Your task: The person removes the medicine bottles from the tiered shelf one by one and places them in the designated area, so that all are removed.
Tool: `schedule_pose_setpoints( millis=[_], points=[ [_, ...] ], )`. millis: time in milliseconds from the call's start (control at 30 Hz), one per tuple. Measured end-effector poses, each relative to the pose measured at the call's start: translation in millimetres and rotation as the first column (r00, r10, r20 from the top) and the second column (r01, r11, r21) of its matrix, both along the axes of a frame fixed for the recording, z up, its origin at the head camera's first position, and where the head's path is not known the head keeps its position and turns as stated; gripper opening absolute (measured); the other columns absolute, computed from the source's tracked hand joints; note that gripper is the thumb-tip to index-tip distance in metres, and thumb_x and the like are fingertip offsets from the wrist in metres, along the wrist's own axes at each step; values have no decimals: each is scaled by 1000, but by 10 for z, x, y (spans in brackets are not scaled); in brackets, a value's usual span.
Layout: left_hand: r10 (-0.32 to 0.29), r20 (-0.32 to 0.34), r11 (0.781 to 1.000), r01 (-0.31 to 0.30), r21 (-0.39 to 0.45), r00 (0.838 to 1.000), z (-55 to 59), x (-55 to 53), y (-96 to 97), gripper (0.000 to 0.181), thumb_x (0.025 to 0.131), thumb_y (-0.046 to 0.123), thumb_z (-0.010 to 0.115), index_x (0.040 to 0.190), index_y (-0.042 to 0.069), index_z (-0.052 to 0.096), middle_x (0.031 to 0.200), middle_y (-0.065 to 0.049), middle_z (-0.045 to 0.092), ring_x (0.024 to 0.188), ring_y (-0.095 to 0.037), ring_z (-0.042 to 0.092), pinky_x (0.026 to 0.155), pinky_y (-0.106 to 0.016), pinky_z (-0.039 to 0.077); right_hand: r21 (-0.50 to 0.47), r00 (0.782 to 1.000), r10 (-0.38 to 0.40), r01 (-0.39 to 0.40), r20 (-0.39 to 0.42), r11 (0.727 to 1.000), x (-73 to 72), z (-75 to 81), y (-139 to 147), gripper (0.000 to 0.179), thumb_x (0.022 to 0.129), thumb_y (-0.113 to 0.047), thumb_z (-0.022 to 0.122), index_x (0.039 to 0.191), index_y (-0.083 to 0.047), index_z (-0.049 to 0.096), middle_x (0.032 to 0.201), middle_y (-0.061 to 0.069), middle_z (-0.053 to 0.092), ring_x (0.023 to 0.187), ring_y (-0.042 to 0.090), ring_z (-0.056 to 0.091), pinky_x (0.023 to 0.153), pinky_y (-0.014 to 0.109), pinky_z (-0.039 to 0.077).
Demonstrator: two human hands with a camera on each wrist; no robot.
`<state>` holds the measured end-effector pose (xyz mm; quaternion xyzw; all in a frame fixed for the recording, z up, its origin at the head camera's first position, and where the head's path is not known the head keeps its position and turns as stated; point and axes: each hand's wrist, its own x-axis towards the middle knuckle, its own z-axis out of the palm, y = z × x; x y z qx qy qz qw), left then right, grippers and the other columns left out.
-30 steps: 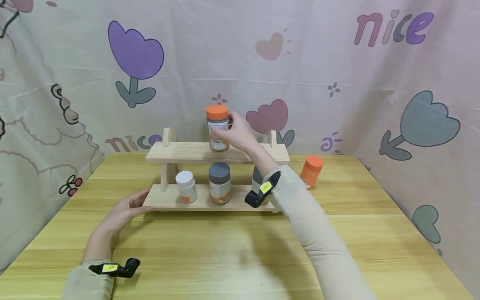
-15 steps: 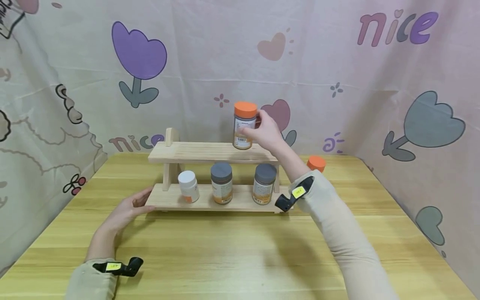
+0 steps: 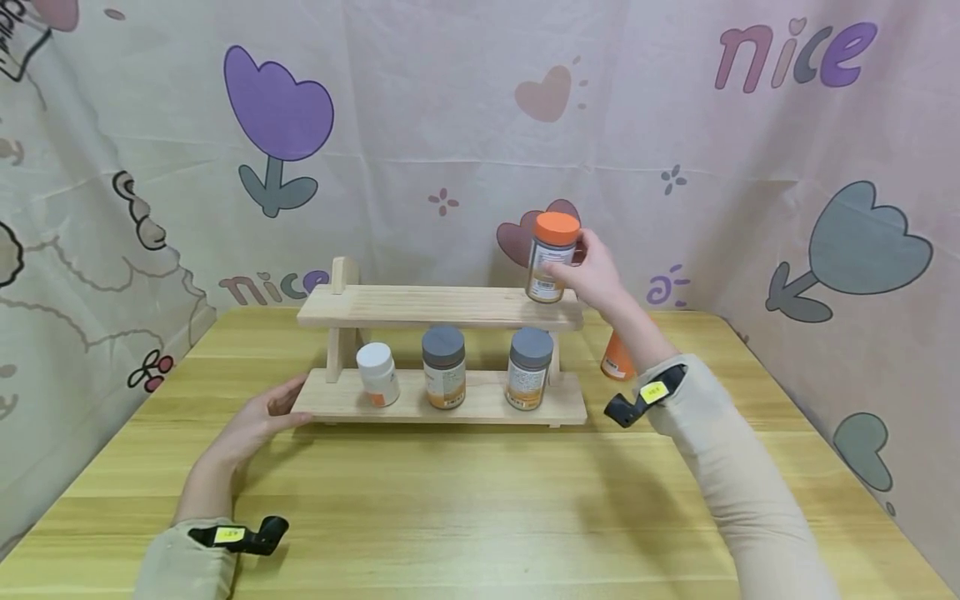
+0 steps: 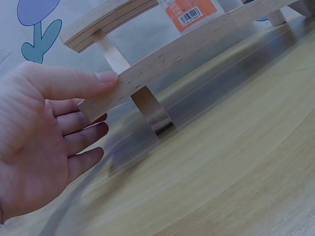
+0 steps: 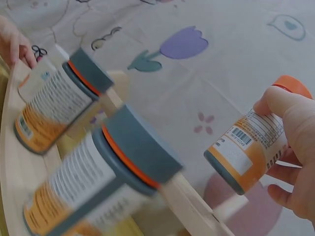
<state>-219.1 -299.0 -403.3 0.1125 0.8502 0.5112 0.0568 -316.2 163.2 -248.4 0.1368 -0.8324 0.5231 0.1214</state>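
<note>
My right hand (image 3: pixel 595 271) grips a supplement bottle (image 3: pixel 553 257) with an orange lid and a grey body, at the right end of the upper shelf (image 3: pixel 420 305). The bottle leans slightly; whether its base touches the board I cannot tell. In the right wrist view, thumb and fingers wrap the same labelled bottle (image 5: pixel 248 147). At the left end of the two-tier wooden rack, my left hand (image 3: pixel 255 423) pinches the lower shelf (image 3: pixel 480 408). The left wrist view shows its thumb (image 4: pixel 93 84) on the board's edge and fingers partly below.
On the lower shelf stand a white bottle (image 3: pixel 377 375) and two grey-lidded bottles (image 3: pixel 444 367) (image 3: pixel 529 368). An orange bottle (image 3: pixel 617 358) stands on the table (image 3: pixel 450 508) right of the rack, partly behind my right forearm. A patterned curtain (image 3: pixel 450 108) hangs behind.
My right hand has carried the orange-lidded bottle rightward along the upper shelf, from its middle to its right end. The left hand keeps its hold on the rack.
</note>
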Motion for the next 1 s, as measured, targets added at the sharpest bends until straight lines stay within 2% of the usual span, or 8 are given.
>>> schedule_pose_setpoints(
  millis=[67,100,333,567,600,700,833,1000],
  points=[
    [5,1,1000,-5,-2,1000,4,7,0,77,90,22,61,145,-7,15,147,-28,18,133,-45,18,84,0,29,6,1000,-16,15,9,1000,12,-6,87,60,82,-15,67,132,0,38,120,17,50,107,28,49,93,41,42],
    [2,-2,1000,-2,0,1000,7,11,-1,77,90,22,61,145,-7,15,147,-29,18,133,-45,18,89,-4,30,11,1000,-23,23,13,1000,20,-8,128,60,82,-15,67,132,1,37,121,17,49,108,29,49,93,41,41],
    [5,-4,1000,-5,0,1000,11,25,-4,76,91,22,60,145,-7,16,147,-29,19,133,-45,19,87,-4,31,38,993,-94,92,74,995,106,-43,418,63,85,-20,65,137,-2,33,127,17,46,115,30,45,98,48,37],
    [2,-11,1000,-2,-15,1000,26,32,0,76,91,23,60,145,-7,16,147,-29,19,132,-45,21,89,-7,33,55,986,-147,143,74,988,196,-87,708,64,87,-23,64,138,-2,32,129,19,45,115,33,44,99,50,35],
    [1,-11,1000,-2,-19,1000,30,32,1,76,91,23,60,145,-7,16,147,-29,19,132,-45,21,92,-9,34,58,985,-154,150,74,987,209,-90,747,64,88,-24,63,138,-2,32,129,20,45,115,33,44,99,51,35],
    [-5,-10,1000,4,-21,1000,41,26,3,76,91,22,60,145,-7,15,147,-29,19,132,-45,21,103,-33,34,65,982,-175,170,67,983,245,-105,871,64,88,-25,63,138,-2,32,129,20,46,114,33,44,98,51,36],
    [-6,-10,1000,5,-15,1000,44,16,1,76,90,20,61,144,-8,15,147,-30,18,132,-46,21,103,-55,23,76,977,-205,200,61,977,279,-144,1037,64,89,-25,62,139,-1,31,130,21,45,114,34,44,98,51,36],
    [1,0,1000,-1,-15,1000,37,14,-1,76,90,21,61,145,-7,15,148,-28,17,133,-45,20,105,-49,25,115,967,-250,244,40,963,320,-209,1227,66,90,-27,60,139,2,28,130,24,43,114,36,42,96,53,37]
  ],
)
